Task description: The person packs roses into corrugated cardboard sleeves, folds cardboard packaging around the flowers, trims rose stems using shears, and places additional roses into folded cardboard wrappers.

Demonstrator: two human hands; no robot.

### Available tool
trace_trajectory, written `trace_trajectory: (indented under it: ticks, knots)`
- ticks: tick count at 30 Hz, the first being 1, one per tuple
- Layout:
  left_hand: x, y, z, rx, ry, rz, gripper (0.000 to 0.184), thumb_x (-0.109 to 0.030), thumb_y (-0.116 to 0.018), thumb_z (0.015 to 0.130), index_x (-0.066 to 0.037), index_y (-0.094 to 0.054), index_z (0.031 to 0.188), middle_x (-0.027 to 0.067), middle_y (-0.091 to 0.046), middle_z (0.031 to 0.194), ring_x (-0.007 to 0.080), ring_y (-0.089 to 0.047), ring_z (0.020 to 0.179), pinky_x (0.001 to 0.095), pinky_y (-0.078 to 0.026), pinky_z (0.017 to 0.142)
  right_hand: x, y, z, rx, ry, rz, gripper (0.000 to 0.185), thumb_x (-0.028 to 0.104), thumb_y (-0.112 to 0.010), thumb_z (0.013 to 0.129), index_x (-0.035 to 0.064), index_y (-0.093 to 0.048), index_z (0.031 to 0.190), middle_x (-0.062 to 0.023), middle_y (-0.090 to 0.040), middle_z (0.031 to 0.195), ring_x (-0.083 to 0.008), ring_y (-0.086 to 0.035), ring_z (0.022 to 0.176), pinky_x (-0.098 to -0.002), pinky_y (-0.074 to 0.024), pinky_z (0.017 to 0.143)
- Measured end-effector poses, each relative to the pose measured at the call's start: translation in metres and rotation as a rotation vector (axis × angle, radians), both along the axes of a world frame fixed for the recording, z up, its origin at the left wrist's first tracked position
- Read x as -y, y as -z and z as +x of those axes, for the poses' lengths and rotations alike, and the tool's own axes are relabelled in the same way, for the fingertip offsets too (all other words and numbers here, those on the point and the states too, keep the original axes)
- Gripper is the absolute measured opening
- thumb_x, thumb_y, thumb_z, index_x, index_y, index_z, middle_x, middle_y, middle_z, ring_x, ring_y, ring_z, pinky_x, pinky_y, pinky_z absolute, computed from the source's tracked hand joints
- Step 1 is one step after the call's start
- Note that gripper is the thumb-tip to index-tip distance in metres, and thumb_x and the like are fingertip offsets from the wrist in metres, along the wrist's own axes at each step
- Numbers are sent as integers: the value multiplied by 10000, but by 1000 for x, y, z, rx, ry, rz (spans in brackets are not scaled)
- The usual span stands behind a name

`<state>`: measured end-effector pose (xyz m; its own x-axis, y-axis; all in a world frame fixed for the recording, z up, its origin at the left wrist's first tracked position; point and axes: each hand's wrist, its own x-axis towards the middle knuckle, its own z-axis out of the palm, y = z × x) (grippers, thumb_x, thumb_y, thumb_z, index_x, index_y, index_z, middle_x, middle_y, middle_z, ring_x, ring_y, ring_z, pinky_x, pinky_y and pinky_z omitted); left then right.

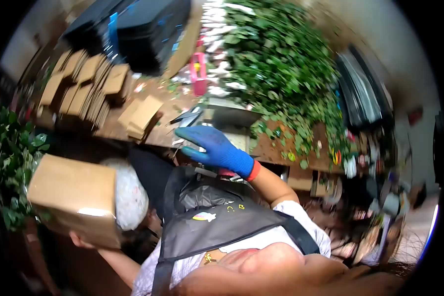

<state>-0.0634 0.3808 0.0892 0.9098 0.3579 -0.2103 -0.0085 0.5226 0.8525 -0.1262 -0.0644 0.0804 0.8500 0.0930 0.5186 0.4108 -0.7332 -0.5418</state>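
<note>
At the lower left, my left hand (81, 240) is bare and curled against the underside of a bundle wrapped in brown cardboard (74, 185). Most of its fingers are hidden behind the wrap. A rounded white, speckled end (131, 196) shows at the bundle's right side; what it is made of is unclear. Green leaves (7, 167) show past its left side. My right hand (209, 145), in a blue glove with a red cuff, is over the table's front edge with thumb and fingers apart and nothing between them. Beyond its fingertips lies a dark-bladed tool (187, 117), blurred.
A heap of leafy stems (286, 59) with white-wrapped ends covers the table's right part. Folded cardboard pieces (84, 84) stand in stacks at left. Black bins (150, 32) stand behind, another black container (364, 89) at right. A pink holder (198, 74) is mid-table.
</note>
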Motion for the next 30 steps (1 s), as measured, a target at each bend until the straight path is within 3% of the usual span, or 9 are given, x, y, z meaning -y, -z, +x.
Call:
trace_trajectory:
  ticks: [3, 7, 9, 12, 16, 20, 25, 28, 30]
  knots:
    - [-33, 22, -5, 20, -131, -66, 617, -458, -369, 997, -20, -503, 1409, 149, -557, 1392, 344, -551, 1238, 516, -447, 1060, -4, 17, -5, -56, -86, -54, 508, 218, -720, 886, 78, -592, 1357, -188, -675, 1190, -363, -655, 1053, -444, -522, 905]
    - [-109, 140, -22, 61, -280, -145, 509, -296, -681, 927, -100, -540, 1375, 32, -590, 1346, 220, -558, 1218, 440, -457, 1029, -8, 35, -10, -185, -117, -300, 530, 166, -720, 865, 37, -581, 1361, -187, -678, 1157, -373, -644, 1022, -444, -509, 883]
    - [-135, 181, -43, -14, -518, -86, 565, -274, -732, 888, -129, -536, 1398, 21, -576, 1367, 238, -518, 1268, 464, -401, 1095, -8, 42, -7, -109, -166, -412, 521, 156, -719, 859, 33, -596, 1350, -194, -677, 1111, -372, -649, 972, -442, -511, 863]
    - [-142, 167, -83, -109, -665, -42, 680, -327, -734, 854, -220, -419, 1448, 43, -514, 1388, 271, -501, 1286, 531, -452, 1028, -11, 40, -5, -172, -167, -385, 444, 121, -678, 907, 29, -609, 1336, -186, -678, 1192, -360, -658, 1034, -422, -517, 901]
    - [-195, 197, -134, -149, -763, -57, 895, -366, -801, 762, -241, -272, 1473, 75, -480, 1392, 303, -513, 1241, 542, -483, 943, -9, 40, -3, -262, -201, -461, 450, 126, -675, 911, 39, -602, 1347, -185, -660, 1240, -360, -637, 1098, -430, -494, 946]
    - [-233, 216, -189, -247, -959, 40, 894, -333, -816, 737, -228, -307, 1464, 90, -496, 1370, 301, -518, 1235, 540, -476, 965, -4, 38, 0, -297, -239, -503, 432, 116, -663, 915, 45, -610, 1338, -184, -651, 1270, -358, -631, 1124, -423, -489, 958]
    - [-292, 242, -295, -249, -1140, 31, 714, -343, -752, 762, -110, -461, 1370, 97, -575, 1275, 305, -584, 1140, 510, -508, 934, -2, 40, 2, -284, -263, -574, 403, 121, -637, 940, 26, -607, 1330, -144, -668, 1274, -344, -646, 1061, -406, -489, 925]
    - [-297, 221, -368, -124, -985, -88, 555, -373, -690, 846, -91, -563, 1308, 106, -619, 1246, 307, -594, 1135, 497, -507, 950, 0, 42, 3, -288, -267, -570, 417, 135, -649, 932, 32, -606, 1334, -155, -668, 1267, -343, -648, 1046, -412, -490, 917]
    - [-283, 194, -411, -183, -899, -131, 582, -389, -651, 882, -92, -540, 1370, 155, -592, 1307, 342, -571, 1191, 497, -492, 977, -3, 41, 2, -296, -265, -584, 425, 140, -653, 928, 38, -606, 1338, -160, -669, 1260, -346, -648, 1043, -415, -490, 917]
